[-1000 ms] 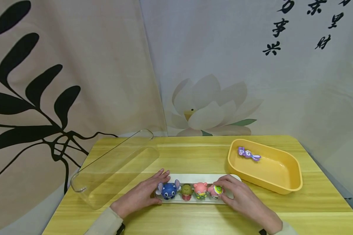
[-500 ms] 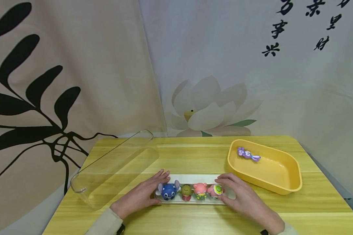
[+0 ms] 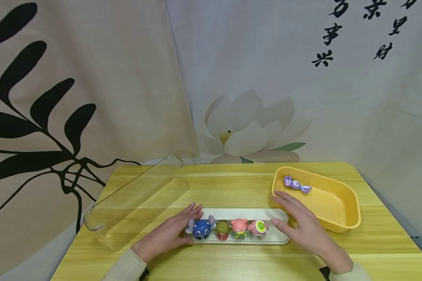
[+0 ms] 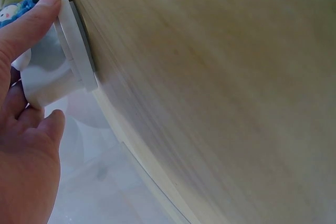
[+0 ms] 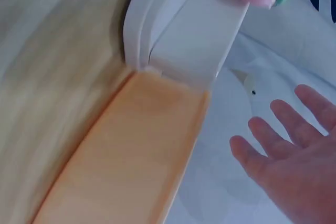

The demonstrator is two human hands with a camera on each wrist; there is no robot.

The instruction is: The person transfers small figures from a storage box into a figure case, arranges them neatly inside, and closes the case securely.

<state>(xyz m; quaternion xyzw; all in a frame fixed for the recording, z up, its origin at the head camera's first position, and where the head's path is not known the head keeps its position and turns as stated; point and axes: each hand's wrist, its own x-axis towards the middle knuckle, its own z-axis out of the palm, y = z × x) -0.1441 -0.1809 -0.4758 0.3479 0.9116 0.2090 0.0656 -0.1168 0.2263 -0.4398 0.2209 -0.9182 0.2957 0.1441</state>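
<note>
The white display base [image 3: 228, 213] lies on the table between the two hands, its left end held in the fingers of the left hand [image 3: 168, 234]. That hand comes in low, knuckles up, with the fingers reaching along the back edge and the thumb stretched apart from them along the front; from the left wrist I can see the thumb lying on the rim. The right hand [image 3: 307, 226] hangs near the base's other end, fingers extended and slightly spread, thumb well away from them, gripping nothing.

Four figurines stand in a row on the base. Just beside the left fingers is a blue Stitch figurine [image 3: 201, 228]; next, going away from those fingers, come an olive-green figurine [image 3: 223, 230] with reddish feet and a pink round-eared figurine [image 3: 239, 228]. The fourth, a pink-and-white figurine [image 3: 258, 228] with a yellow-green round patch, is nearest the right thumb.

Past the right fingertips sits one yellow tray [image 3: 332, 208], its near wall partly hidden by that hand. In it, just beyond those fingertips, lies a single purple figurine [image 3: 297, 184], which makes five figurines altogether. Beyond the left fingers, out to their left, one clear cover [image 3: 140, 203] lies slantwise on the wood-grain table [image 3: 232, 187]. Farther off from both hands hangs a pale backdrop [image 3: 337, 117], printed with dark leaves, one lotus and black characters.
</note>
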